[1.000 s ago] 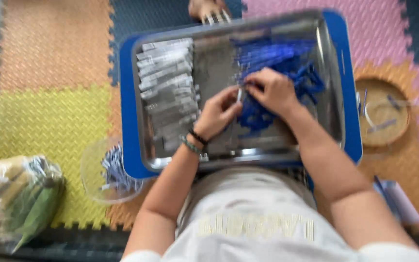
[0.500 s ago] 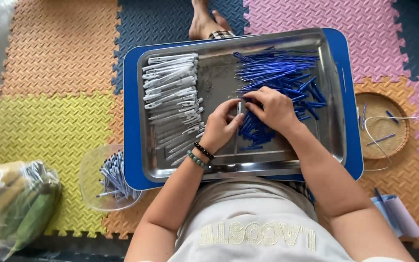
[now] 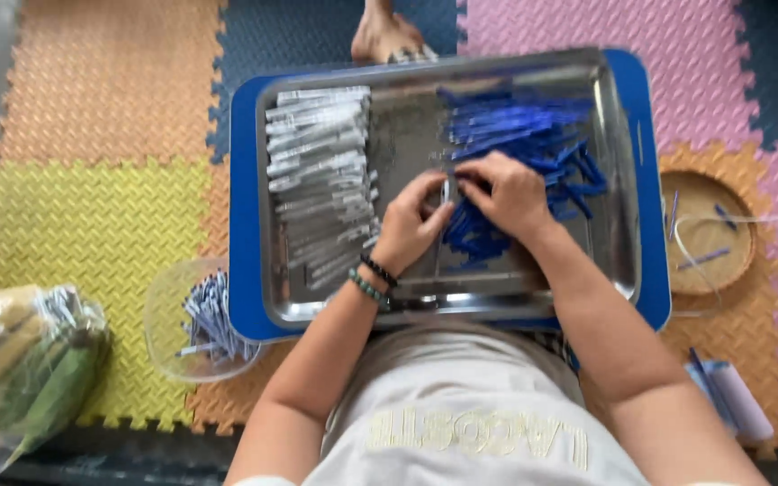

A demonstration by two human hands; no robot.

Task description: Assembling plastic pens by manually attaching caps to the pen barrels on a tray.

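A steel tray (image 3: 619,162) rests on a blue board (image 3: 243,225) in front of me. Several grey-white slim tubes (image 3: 317,171) lie stacked in its left half, and a heap of blue slim pieces (image 3: 524,126) fills its right half. My left hand (image 3: 410,223) and my right hand (image 3: 506,193) meet over the middle of the tray. Together they pinch one thin grey-white tube (image 3: 446,191) held upright between the fingertips. My left wrist wears bead bracelets.
A clear bowl (image 3: 173,319) with assembled blue-and-white pieces sits left of the board. A plastic bag of green things (image 3: 29,369) lies far left. A round wooden dish (image 3: 704,234) is at right. A bare foot (image 3: 387,36) shows beyond the tray. Coloured foam mats cover the floor.
My hands stay joined over the tray's middle with the small piece. The view has shifted, so the tray now sits lower and more centred.
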